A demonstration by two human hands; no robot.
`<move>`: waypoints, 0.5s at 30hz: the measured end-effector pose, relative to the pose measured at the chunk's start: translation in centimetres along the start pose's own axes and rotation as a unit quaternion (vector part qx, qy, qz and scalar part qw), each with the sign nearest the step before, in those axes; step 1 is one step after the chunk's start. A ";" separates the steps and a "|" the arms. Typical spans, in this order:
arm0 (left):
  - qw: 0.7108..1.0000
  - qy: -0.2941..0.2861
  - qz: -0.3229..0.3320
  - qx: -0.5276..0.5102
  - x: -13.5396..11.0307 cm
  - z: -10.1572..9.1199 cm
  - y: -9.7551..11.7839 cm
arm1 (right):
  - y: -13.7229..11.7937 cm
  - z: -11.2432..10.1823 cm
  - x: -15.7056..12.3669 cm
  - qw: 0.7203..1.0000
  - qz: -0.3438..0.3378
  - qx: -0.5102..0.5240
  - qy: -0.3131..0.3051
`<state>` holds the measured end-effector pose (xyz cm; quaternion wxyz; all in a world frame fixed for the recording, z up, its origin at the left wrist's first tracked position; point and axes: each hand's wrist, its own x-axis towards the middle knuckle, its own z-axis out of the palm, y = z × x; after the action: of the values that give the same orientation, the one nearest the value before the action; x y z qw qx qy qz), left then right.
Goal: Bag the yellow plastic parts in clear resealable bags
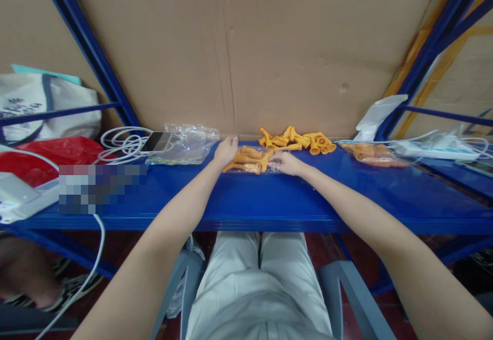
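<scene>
Both grips are clenched on one small clear bag (250, 161) that lies on the blue desk (269, 201), straight ahead of the person and near its far edge. Left grip (226, 151) sits at the bag's left end, its fingers curled down over the film. Right grip (287, 164) pinches the bag's right end, fingers pointing left. Orange plastic pieces (246, 155) fill the bag between the two grips and lie roughly side by side.

Just behind the bag, against the cardboard sheet (246, 47) that backs the desk, lies a loose heap (298, 140) of the same orange parts, outside any bag. To the right, well apart from the right grip, a second bag (372, 154) packed with orange parts lies flat, and beyond it is a white power strip (435, 150) with its leads. To the left of the left grip lie crumpled empty bags (187, 142), then a phone (156, 141) touching a coiled white cable (123, 144). Farther left a red bag (50, 155) and a white tote bag (42, 106) sit at the desk's end.

Below the desk edge, the person's light trousers (258, 288) and the grey arms of a chair (346, 283) are in view.
</scene>
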<state>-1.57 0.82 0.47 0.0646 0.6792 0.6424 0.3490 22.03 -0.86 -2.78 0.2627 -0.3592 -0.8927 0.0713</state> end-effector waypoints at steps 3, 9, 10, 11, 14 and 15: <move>1.000 0.017 0.008 0.000 0.0 0.1 -0.1 | -0.2 0.3 0.1 0.999 0.037 -0.006 0.000; 0.992 0.000 0.122 -0.023 0.0 0.8 0.7 | -0.1 0.5 0.3 1.000 0.026 0.013 0.011; 0.991 -0.023 0.129 -0.030 0.0 1.0 0.8 | -0.1 0.4 0.3 1.000 0.019 0.017 0.008; 0.990 -0.047 0.127 -0.033 0.0 1.2 0.8 | -0.1 0.2 0.3 1.000 0.015 0.019 0.005; 0.988 -0.111 0.100 -0.025 -0.1 1.4 0.8 | 0.0 -0.6 0.1 1.000 0.023 0.010 0.002; 0.988 -0.125 0.094 -0.019 -0.2 1.4 0.8 | 0.0 -0.9 0.1 0.999 0.034 0.003 0.007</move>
<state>-0.10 1.03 -0.19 0.1239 0.7733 0.5561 0.2782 22.48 -0.86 -1.99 0.2679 -0.3889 -0.8778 0.0806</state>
